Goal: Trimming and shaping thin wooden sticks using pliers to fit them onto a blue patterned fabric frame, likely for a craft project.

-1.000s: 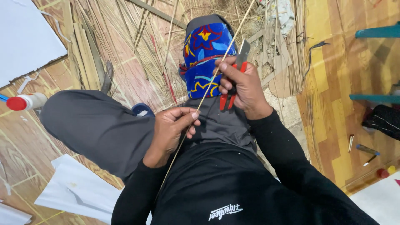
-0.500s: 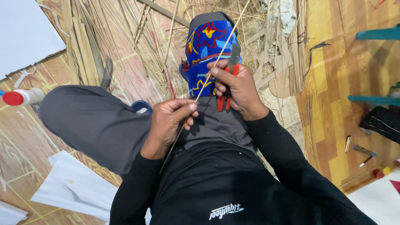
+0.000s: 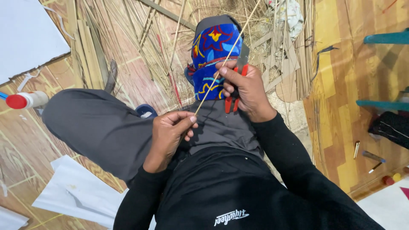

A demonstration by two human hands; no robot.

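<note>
I sit on the floor with one leg stretched out and a blue, red and yellow patterned cloth (image 3: 213,51) draped over that knee. A long thin bamboo stick (image 3: 236,38) runs diagonally from my lap up past the cloth. My left hand (image 3: 170,134) pinches the stick's lower part between thumb and fingers. My right hand (image 3: 245,89) grips a red-handled blade tool (image 3: 238,79) and presses the stick against it with the thumb, just above the cloth's lower edge.
Split bamboo strips and straw (image 3: 140,47) lie scattered on the wood-pattern floor ahead. A glue bottle with a red cap (image 3: 25,101) lies at the left. White paper sheets (image 3: 76,194) lie by my left thigh, small tools (image 3: 366,155) at the right.
My left hand has slid a little down the stick toward my lap. My right hand and the tool have stayed against the stick near the cloth. The view shifted slightly.
</note>
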